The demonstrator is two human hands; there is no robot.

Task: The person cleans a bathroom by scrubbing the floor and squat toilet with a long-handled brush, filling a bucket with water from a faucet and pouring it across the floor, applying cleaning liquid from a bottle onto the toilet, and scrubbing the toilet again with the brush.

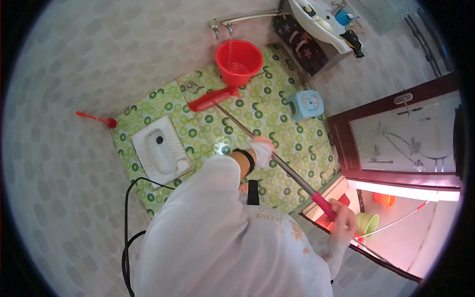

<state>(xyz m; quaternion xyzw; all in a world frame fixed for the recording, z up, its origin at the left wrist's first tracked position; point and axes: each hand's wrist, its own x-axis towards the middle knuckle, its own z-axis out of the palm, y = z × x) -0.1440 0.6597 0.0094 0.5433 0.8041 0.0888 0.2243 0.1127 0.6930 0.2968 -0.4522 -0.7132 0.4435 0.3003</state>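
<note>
A broom with a red head (210, 100) and a metal handle (292, 174) runs slantwise across the view. My left hand (262, 150), pale and washed out with a black band at its wrist, is closed around the middle of that handle. My right hand (342, 221) is wrapped around the pink grip at the upper end. The broom head rests on the green-dotted floor (292, 143), just in front of a red bucket (241, 74). Water runs from a tap (229, 28) into the bucket.
A squat toilet (163, 151) is set in the floor at left, with a red toilet brush (112, 122) by the wall. A blue stool (308, 105) stands near the brown door (341, 143). Above is a washbasin cabinet (302, 47). A black cable (126, 222) hangs at left.
</note>
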